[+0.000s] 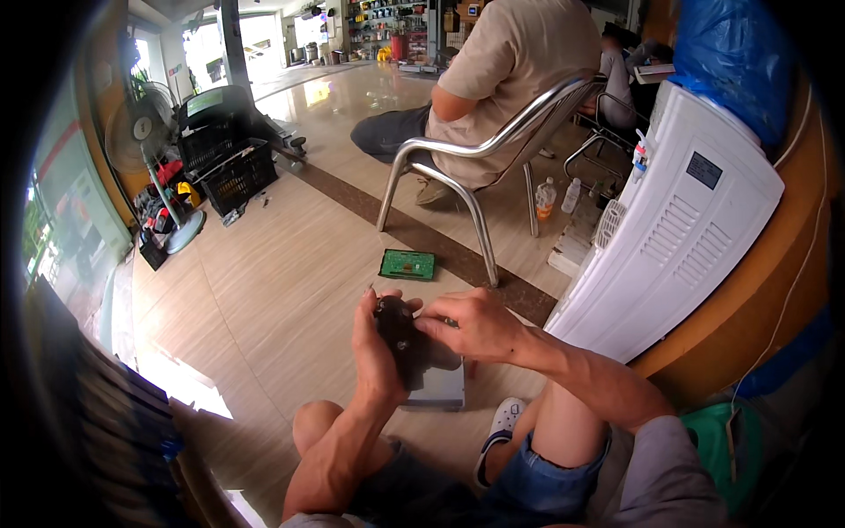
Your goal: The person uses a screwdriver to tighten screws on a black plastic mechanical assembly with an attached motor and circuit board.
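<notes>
My left hand [377,352] is wrapped round a dark, rounded part [405,343] with a few small shiny spots on its face, and holds it up above my lap. My right hand [480,324] is closed in a pinch at the part's right edge. A small dark bit shows between its fingers, too small to name. Below the part, a flat pale grey case or panel [444,389] is partly hidden by it. Farther out on the floor lies a green circuit board [407,265].
A metal-framed chair [480,220] with a seated person [519,88] stands ahead. To the right is a white water dispenser [695,211]; two bottles [546,198] stand near it. At the left are a pedestal fan [143,130] and black crates [236,176]. A green tub [717,449] sits lower right.
</notes>
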The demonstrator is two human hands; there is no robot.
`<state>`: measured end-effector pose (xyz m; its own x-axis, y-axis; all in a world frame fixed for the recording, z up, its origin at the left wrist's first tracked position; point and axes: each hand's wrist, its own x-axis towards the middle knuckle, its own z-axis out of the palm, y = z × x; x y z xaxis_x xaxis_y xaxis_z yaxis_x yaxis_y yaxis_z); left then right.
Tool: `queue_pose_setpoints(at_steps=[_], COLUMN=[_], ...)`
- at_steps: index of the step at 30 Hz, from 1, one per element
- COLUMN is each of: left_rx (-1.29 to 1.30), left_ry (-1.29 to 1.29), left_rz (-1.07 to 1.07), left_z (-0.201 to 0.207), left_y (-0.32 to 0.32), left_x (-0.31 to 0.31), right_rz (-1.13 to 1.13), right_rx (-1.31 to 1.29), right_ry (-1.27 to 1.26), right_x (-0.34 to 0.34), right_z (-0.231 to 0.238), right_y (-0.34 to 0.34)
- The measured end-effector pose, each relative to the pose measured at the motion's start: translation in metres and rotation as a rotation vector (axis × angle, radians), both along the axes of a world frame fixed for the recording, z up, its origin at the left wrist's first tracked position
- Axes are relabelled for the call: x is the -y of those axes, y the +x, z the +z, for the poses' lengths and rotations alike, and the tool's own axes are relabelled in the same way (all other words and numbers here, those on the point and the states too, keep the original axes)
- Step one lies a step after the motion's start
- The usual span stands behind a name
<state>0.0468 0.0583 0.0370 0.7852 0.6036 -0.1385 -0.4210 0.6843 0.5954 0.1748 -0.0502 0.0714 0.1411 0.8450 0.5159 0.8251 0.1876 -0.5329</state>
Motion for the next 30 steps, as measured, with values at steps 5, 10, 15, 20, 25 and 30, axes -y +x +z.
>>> queue_pose_setpoints(at_steps=[5, 10, 15, 20, 25, 30], left_rx=[0.012, 0.075, 0.024, 0.020, 0.033, 0.000], left_ry=[0.016, -0.007, -0.006, 0.029, -0.021, 0.036], left_rz=[0.003, -0.026, 0.013, 0.017, 0.016, 0.043], left_z=[0.003, 0.007, 0.011, 0.009, 0.013, 0.011], left_y=[-0.001, -0.001, -0.003, -0.005, -0.003, -0.006], left_x=[-0.001, 0.003, 0.003, 0.003, 0.004, 0.000], right_rz=[-0.035, 0.016, 0.058, -0.017, 0.031, 0.053], right_rx=[-0.046, -0.068, -0.038, -0.029, -0.120, -0.120], right_ry=[-0.067, 0.049, 0.084, -0.065, 0.041, 0.026], right_x=[0.001, -0.001, 0.000, 0.000, 0.000, 0.001], right_z=[0.009, 0.001, 0.002, 0.003, 0.005, 0.013], right_y=[-0.005, -0.001, 0.000, -0.001, -0.004, -0.006])
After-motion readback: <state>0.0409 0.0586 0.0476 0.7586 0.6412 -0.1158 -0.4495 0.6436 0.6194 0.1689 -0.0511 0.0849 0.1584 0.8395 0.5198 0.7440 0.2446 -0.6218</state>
